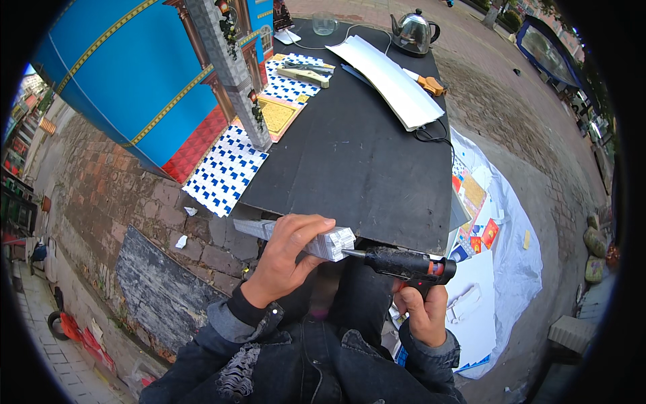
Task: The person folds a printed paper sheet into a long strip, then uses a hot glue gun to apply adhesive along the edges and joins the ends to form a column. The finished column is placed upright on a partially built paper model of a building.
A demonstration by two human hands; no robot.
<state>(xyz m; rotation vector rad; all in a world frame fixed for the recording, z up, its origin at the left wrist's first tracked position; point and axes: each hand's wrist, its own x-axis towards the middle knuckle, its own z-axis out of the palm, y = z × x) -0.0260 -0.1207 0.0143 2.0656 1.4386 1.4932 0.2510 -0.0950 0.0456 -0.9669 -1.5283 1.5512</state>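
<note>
My left hand (pixel 288 256) is wrapped round a long grey, stone-patterned paper column (pixel 331 244), its squared end pointing right. In my right hand (pixel 422 311) is a black hot glue gun (pixel 397 264), gripped by its handle. The gun's metal nozzle touches or almost touches the column's open end. Both are held just off the near edge of the black table (pixel 350 172). A similar grey column (pixel 243 101) stands upright on a blue-and-white checkered card base (pixel 225 170), in front of a tall blue printed panel (pixel 145 60).
A steel kettle (pixel 413 34) and a glass bowl (pixel 325 24) stand at the table's far end. White sheets (pixel 390 77) and a beige box cutter (pixel 303 75) lie on it, with a cable running off the right edge. Printed paper pieces (pixel 476 195) lie on white plastic sheeting at right.
</note>
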